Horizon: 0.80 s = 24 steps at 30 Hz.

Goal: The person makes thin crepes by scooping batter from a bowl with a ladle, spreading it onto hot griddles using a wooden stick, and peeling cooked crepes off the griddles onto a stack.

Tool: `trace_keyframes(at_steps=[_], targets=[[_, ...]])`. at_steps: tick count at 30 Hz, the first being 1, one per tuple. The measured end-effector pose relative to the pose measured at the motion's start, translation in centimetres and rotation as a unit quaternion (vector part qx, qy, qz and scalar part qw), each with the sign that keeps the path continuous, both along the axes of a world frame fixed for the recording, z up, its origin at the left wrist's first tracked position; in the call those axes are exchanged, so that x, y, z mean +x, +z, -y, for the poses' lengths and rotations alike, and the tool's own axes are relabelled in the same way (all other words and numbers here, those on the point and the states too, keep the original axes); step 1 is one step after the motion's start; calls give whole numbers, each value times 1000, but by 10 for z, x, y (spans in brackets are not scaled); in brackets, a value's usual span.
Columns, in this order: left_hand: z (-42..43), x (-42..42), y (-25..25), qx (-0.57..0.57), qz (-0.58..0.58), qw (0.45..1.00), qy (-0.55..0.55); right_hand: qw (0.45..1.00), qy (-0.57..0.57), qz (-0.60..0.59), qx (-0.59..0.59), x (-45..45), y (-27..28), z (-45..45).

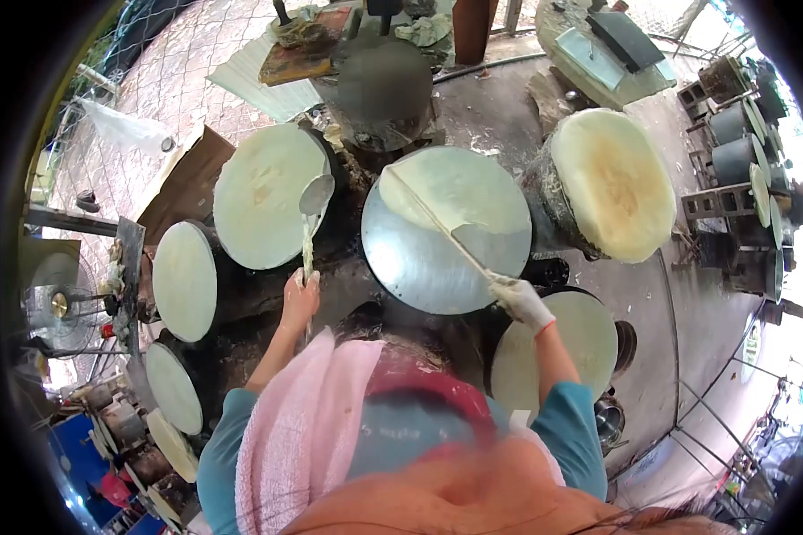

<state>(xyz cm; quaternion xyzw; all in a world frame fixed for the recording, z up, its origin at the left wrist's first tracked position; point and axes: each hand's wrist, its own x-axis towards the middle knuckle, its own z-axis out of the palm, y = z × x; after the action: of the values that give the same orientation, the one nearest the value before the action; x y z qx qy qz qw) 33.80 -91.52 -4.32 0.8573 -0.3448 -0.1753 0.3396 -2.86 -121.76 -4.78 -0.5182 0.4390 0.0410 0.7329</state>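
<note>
Head view: hands (301, 301) grip ladle (316, 194) and stick (442, 222)

A smeared ladle (316, 194) points bowl-forward while a long, thin stick (439, 221) slants across a round, partly coated griddle (409, 267).

My stick (437, 219) bars the way across the middle griddle (403, 265); I could pass over its bare near-left part, but my ladle (316, 196) blocks room to its left.

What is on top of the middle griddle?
A pale batter sheet covers its far part, a thin stick crossing it. The griddle is bare nearer, hidden under the sheet.
</note>
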Motion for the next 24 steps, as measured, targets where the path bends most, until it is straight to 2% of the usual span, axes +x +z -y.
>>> trace_keyframes(at_steps=[1, 3, 5, 7, 8, 11, 13, 14, 15, 16, 17, 18, 19, 21, 23, 24], targets=[[-5, 1, -4, 14, -22, 1000, 11, 1000, -13, 23, -6, -7, 0, 12], [3, -8, 21, 1, -3, 1000, 5, 993, -90, 60, -48, -10, -25, 37], [3, -12, 21, 9, -26, 999, 22, 991, -36, 59, -115, -3, -56, 56], [-4, -12, 19, 46, -119, 987, 94, 995, 72, -64, -2, 13, 10, 45], [-4, -16, 28, 64, -178, 971, 148, 993, 96, -63, -16, 13, 14, 35], [-23, -14, 11, 56, -112, 986, 106, 994, 99, -47, 22, 1, 35, 31], [-15, -15, 23, 41, -89, 989, 107, 997, 39, 61, 10, -15, -5, 55], [-12, -13, 28, 35, -79, 991, 106, 995, 27, 49, -81, -5, 5, 62], [-10, -8, 29, 39, 24, 999, 14, 992, 14, 42, -117, -1, -26, 72], [-1, -6, 33, 50, 1, 998, 30, 984, 58, 77, -152, 4, -54, 78], [10, -3, 37, 59, -21, 997, 45, 985, 98, 52, -130, 7, -49, 76], [17, 2, 32, 49, 8, 998, 28, 984, 140, 28, -109, 11, -40, 73], [21, 7, 23, 39, 36, 999, 12, 982, 177, -57, -27, 15, -4, 59], [28, 12, 1, 47, 75, 996, -29, 982, 170, -74, -37, 1, 12, 42], [39, 19, -15, 86, 105, 988, -76, 992, 118, 28, -28, -26, -15, 50], [46, 20, -15, 102, 116, 984, -89, 995, 76, 34, -55, -29, -17, 53]])
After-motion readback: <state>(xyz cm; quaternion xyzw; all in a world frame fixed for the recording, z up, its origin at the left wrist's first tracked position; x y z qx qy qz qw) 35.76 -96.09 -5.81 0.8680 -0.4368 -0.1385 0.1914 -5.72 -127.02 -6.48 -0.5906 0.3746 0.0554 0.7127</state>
